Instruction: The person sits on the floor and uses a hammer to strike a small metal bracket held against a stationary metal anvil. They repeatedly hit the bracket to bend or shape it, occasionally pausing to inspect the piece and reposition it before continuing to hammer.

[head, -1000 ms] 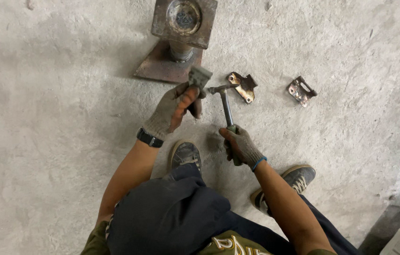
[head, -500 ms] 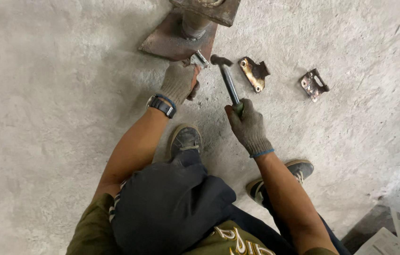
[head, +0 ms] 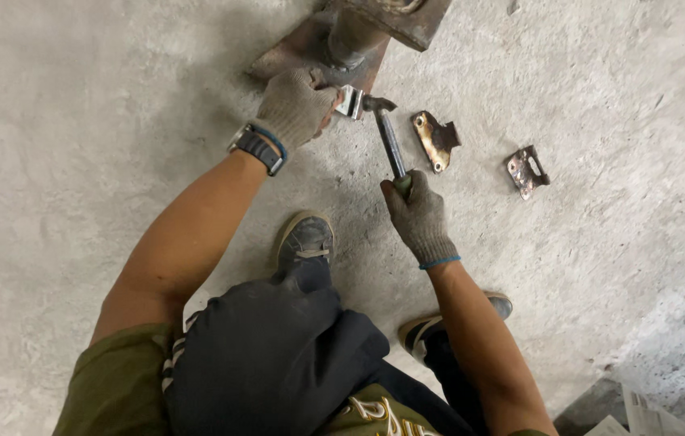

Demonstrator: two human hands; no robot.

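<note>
My gloved left hand [head: 296,105] holds a small shiny metal bracket [head: 350,102] against the flat base of a rusty steel stand [head: 302,55]. A hammer [head: 388,137] is gripped in my gloved right hand [head: 417,216], and its head rests right beside the bracket. I am crouched, with one shoe [head: 304,239] just below the hands.
Two more metal brackets lie on the concrete floor to the right, one brownish bracket [head: 434,139] near the hammer and one silver bracket [head: 527,170] farther out. My other shoe [head: 431,324] is at lower right. Papers [head: 641,416] show in the bottom right corner.
The view has tilted down so the stand sits at the top edge. My left hand carried the bracket onto the stand's base, and the hammer head came up next to it.
</note>
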